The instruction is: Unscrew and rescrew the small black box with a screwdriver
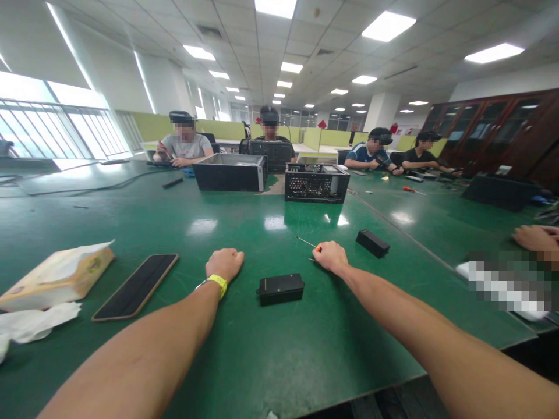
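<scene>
Right hand (332, 256): fingers grasping a screwdriver (319, 248), its shaft angled away to the left; a second thin tip (311, 259) pokes out below, too small to identify.
Left hand (225, 265): fingers curled into a loose fist by the table (231, 372), nothing visible in it.
Screwdriver work: seemingly at the tool-in-hand stage, the tip touching neither box.
Next move: using it on the near box would call for turning the tip inward, with the left hand steadying.
Black boxes: two; the near box (280, 289) lies between the hands, the far box (372, 243) beyond the right forearm.
Computer cases (317, 185): three, across the table.
Phone (135, 288): one, left of the left hand.
Tissue pack (61, 273): one, beyond the phone.
</scene>
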A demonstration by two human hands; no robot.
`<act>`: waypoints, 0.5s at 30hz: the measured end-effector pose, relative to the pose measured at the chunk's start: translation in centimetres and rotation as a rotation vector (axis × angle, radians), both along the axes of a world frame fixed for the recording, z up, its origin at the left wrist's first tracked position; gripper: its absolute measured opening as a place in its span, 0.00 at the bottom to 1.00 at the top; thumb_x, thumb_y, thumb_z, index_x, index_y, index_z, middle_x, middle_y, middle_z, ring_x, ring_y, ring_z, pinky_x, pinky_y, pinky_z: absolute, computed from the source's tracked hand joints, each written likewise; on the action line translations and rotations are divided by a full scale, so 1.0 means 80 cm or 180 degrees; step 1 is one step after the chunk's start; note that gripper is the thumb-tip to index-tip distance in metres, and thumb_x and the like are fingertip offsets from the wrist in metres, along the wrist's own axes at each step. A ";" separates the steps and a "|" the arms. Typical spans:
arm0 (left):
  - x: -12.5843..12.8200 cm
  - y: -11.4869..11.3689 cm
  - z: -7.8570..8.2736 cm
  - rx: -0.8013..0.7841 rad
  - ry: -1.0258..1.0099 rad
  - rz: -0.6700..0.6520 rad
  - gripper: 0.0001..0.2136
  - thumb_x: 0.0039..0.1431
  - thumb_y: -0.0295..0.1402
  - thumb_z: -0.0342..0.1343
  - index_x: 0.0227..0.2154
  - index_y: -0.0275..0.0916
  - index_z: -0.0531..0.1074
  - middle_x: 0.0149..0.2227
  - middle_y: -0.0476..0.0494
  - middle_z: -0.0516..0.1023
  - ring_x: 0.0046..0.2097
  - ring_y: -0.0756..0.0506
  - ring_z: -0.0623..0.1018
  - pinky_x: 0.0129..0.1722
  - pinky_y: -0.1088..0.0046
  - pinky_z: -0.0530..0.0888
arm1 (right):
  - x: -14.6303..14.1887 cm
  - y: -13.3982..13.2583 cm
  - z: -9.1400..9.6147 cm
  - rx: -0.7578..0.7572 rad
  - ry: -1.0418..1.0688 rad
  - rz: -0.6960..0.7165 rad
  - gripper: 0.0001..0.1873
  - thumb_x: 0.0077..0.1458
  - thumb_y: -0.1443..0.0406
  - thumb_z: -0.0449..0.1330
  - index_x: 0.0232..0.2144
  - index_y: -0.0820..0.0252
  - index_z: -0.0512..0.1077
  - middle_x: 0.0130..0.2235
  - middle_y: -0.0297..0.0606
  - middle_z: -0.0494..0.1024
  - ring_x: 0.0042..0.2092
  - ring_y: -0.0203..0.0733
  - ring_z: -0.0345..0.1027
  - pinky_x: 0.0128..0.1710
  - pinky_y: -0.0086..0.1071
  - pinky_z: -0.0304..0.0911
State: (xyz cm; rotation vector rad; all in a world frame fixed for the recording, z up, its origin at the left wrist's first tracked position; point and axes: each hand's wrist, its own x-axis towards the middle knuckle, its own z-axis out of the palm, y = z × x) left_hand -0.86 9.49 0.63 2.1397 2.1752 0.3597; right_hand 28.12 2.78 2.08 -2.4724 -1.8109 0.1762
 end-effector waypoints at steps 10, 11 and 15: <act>-0.001 0.003 -0.004 0.0005 0.0024 -0.0061 0.18 0.59 0.40 0.46 0.28 0.41 0.81 0.37 0.36 0.82 0.41 0.35 0.81 0.35 0.67 0.74 | 0.005 0.005 -0.009 -0.0010 -0.0017 0.0084 0.15 0.64 0.60 0.58 0.51 0.59 0.70 0.52 0.42 0.73 0.47 0.45 0.71 0.46 0.44 0.70; -0.001 0.003 -0.004 0.0004 0.0029 -0.0062 0.18 0.59 0.40 0.46 0.29 0.41 0.81 0.37 0.36 0.82 0.41 0.35 0.81 0.35 0.67 0.74 | 0.006 0.006 -0.010 -0.0009 -0.0019 0.0089 0.15 0.64 0.60 0.58 0.51 0.60 0.70 0.52 0.42 0.73 0.47 0.45 0.71 0.46 0.44 0.70; 0.000 0.003 -0.004 0.0004 0.0039 -0.0045 0.18 0.59 0.40 0.47 0.30 0.41 0.81 0.36 0.36 0.83 0.41 0.35 0.81 0.36 0.68 0.74 | 0.007 0.006 -0.012 -0.0005 -0.0016 0.0080 0.15 0.64 0.60 0.58 0.51 0.60 0.69 0.52 0.42 0.73 0.47 0.45 0.71 0.46 0.44 0.70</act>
